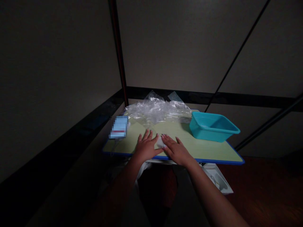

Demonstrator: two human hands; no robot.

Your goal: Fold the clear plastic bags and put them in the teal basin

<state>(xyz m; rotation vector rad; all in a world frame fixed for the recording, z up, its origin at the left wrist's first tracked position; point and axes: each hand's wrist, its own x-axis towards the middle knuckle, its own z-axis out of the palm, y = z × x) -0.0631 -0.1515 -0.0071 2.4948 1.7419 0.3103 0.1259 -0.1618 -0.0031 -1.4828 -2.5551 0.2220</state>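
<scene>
Both my hands rest on a pale yellow-green table [205,149] with a blue edge. My left hand [146,147] lies flat with its fingers spread, over part of a clear plastic sheet or bag. Beside it, my right hand [174,149] is stretched out, its fingertips on a small whitish piece [160,143] that looks like folded plastic or paper. That piece shows between the two hands, and its edges are partly covered. Behind the hands, a heap of crumpled clear plastic bags [155,108] spreads along the table's far side.
A turquoise plastic bin [209,134] stands at the table's right. At the left edge lies a light blue, blurred-out item [119,127]. Walls [170,47] close in behind and to the left. Below the right side sits a white tray or drawer [219,179].
</scene>
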